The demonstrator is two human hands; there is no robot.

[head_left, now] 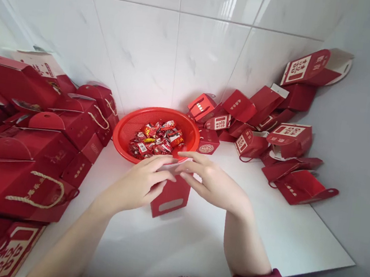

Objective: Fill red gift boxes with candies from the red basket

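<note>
A red cardboard gift box with a pale oval panel stands upright on the white table in front of me. My left hand is at the left of its top, fingers curved round the upper edge and flap. From the other side, my right hand has its bent fingers on the pale top flap. Both hands' fingertips nearly meet over the box and hide much of its top. Just behind stands a red plastic basket holding several wrapped candies in red wrappers, one of them yellow.
Red gift boxes with rope handles are piled along the left. More small red boxes lie heaped at the back right, some with flaps raised. A tiled wall rises behind the white table, and a grey wall borders the right.
</note>
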